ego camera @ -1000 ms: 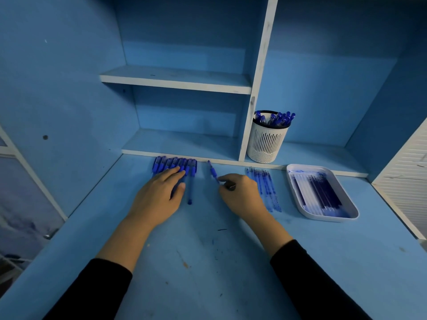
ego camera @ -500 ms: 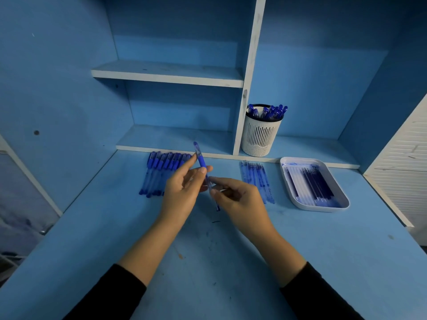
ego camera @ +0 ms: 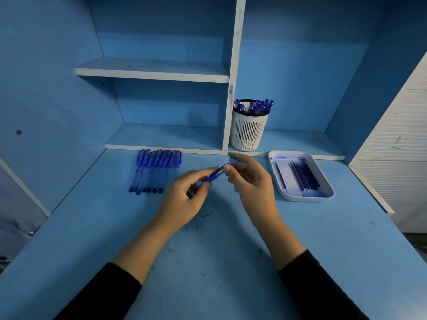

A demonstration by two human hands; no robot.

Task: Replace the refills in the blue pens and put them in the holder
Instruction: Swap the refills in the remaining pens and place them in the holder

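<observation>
Pen [ego camera: 215, 175] over desk [ego camera: 208, 262] btwn both hands, axis low-left to up-right. L hand [ego camera: 184, 202] grips lower end, R hand [ego camera: 249, 179] pinches upper end. Prob pull apart along axis. Holder [ego camera: 248, 132] nearer R.

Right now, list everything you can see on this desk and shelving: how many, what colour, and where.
desk: one, blue, under everything
shelving: one unit, blue with white edges, behind the desk
loose pens: one row of several, blue, lying at the desk's left rear
held pen: one, blue, above the desk's middle
holder: one, white, on the low shelf right of the divider
pens in holder: several, blue
tray: one, white, on the desk at right
refills: many, blue and clear, in the tray
slatted panel: one, white, far right
sleeves: two, black
left hand: grips the held pen's lower end
right hand: pinches its upper end
</observation>
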